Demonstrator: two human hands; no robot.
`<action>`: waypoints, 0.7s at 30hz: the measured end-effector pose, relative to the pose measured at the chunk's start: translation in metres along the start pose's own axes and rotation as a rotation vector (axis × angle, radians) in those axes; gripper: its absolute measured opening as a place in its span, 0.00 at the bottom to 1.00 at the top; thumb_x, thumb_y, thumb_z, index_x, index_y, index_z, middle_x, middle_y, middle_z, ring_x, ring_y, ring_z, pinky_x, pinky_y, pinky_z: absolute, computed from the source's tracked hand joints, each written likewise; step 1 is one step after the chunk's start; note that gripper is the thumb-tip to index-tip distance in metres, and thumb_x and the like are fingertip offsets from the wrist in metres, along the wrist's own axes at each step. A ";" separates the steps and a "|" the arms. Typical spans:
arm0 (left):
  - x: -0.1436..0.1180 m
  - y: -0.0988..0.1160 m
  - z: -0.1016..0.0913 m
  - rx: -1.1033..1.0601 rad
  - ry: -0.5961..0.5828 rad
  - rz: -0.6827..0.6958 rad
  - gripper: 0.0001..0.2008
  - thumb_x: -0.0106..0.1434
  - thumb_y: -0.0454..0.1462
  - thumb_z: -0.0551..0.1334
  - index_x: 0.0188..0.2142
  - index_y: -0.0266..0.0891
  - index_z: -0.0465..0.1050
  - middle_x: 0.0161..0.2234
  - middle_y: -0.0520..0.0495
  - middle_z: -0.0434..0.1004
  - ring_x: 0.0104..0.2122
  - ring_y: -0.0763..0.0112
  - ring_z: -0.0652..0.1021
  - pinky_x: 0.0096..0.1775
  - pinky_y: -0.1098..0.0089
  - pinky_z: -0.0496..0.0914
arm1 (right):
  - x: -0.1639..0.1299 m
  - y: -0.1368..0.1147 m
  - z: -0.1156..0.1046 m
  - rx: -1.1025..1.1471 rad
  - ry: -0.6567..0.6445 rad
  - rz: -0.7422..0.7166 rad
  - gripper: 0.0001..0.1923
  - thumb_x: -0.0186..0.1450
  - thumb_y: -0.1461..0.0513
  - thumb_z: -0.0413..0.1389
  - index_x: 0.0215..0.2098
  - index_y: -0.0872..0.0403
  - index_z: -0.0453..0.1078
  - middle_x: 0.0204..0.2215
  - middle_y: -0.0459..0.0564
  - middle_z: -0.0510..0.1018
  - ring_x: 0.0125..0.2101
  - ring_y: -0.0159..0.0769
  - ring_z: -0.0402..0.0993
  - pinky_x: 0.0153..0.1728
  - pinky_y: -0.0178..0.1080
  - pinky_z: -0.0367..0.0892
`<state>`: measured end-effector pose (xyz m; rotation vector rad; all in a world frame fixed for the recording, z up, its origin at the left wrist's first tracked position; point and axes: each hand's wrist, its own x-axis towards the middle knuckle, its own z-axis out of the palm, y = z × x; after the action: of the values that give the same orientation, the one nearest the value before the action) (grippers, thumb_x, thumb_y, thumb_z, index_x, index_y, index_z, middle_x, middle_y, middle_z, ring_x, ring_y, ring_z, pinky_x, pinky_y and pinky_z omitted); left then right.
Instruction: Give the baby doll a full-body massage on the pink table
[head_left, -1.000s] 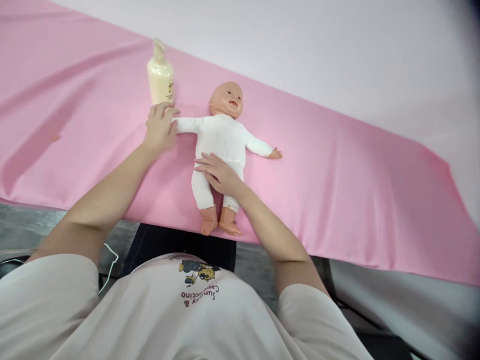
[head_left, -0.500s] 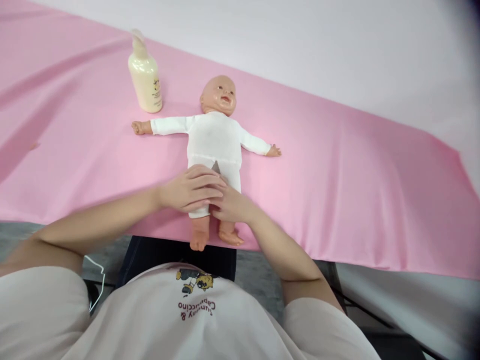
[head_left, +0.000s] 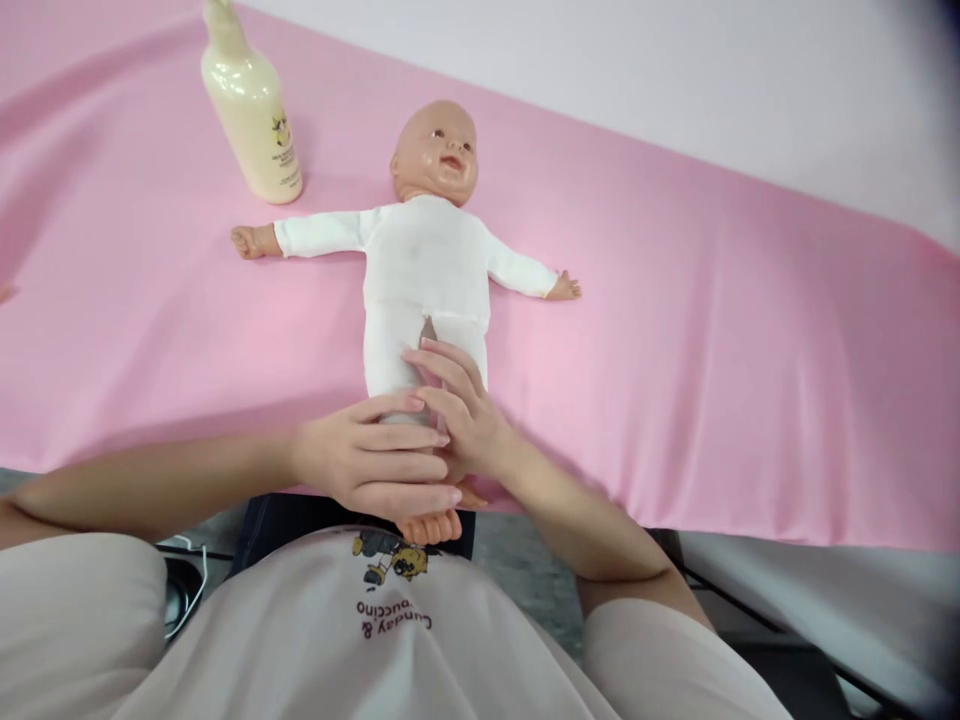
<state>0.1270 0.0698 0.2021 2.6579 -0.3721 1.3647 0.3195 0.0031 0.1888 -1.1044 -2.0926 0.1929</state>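
Doll, face-up, feet nearest, apparently for reach. Left hand, right hand: fingers curved over legs; clasp unclear.

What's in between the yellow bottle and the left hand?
In the head view, the doll's white-sleeved arm stretches across between the pale yellow bottle and the left hand, with pink cloth showing beneath it.

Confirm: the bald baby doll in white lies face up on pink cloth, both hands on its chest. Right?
No: the head view shows the left hand and right hand at the legs, not the chest, of the bald baby doll in white, which lies face up on pink cloth.
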 end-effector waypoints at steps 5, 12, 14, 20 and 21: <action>0.000 -0.004 -0.004 -0.022 0.065 0.014 0.06 0.64 0.47 0.65 0.36 0.53 0.71 0.34 0.58 0.82 0.41 0.70 0.80 0.66 0.62 0.66 | -0.004 -0.010 -0.002 0.016 -0.029 -0.041 0.25 0.66 0.42 0.56 0.58 0.40 0.66 0.63 0.49 0.72 0.67 0.50 0.63 0.69 0.63 0.61; 0.004 0.004 -0.005 -0.100 0.026 -0.080 0.09 0.61 0.46 0.65 0.32 0.50 0.67 0.26 0.62 0.79 0.32 0.71 0.78 0.64 0.62 0.66 | -0.004 -0.009 -0.001 0.068 -0.073 -0.052 0.28 0.65 0.38 0.56 0.57 0.40 0.69 0.60 0.49 0.75 0.65 0.51 0.67 0.67 0.63 0.65; 0.008 0.006 -0.003 -0.086 0.077 -0.048 0.08 0.60 0.43 0.66 0.31 0.50 0.67 0.27 0.62 0.79 0.33 0.73 0.79 0.65 0.64 0.66 | -0.003 -0.009 -0.003 0.067 -0.081 -0.063 0.26 0.66 0.40 0.56 0.57 0.39 0.69 0.60 0.48 0.75 0.65 0.50 0.66 0.67 0.62 0.64; 0.010 0.013 -0.001 -0.136 0.069 -0.134 0.05 0.59 0.38 0.65 0.34 0.52 0.72 0.32 0.61 0.80 0.36 0.74 0.79 0.64 0.66 0.65 | -0.005 -0.012 -0.002 0.040 -0.057 -0.098 0.24 0.68 0.45 0.56 0.60 0.39 0.67 0.62 0.46 0.73 0.66 0.48 0.65 0.68 0.61 0.63; 0.009 0.015 -0.001 -0.152 0.059 -0.146 0.06 0.59 0.38 0.65 0.35 0.53 0.72 0.33 0.61 0.80 0.37 0.74 0.79 0.64 0.65 0.66 | -0.006 -0.012 0.000 0.038 -0.062 -0.083 0.22 0.69 0.46 0.55 0.60 0.38 0.67 0.62 0.45 0.73 0.66 0.48 0.65 0.68 0.61 0.63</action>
<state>0.1275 0.0544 0.2099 2.4642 -0.2586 1.3122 0.3136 -0.0090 0.1913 -0.9991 -2.1765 0.2285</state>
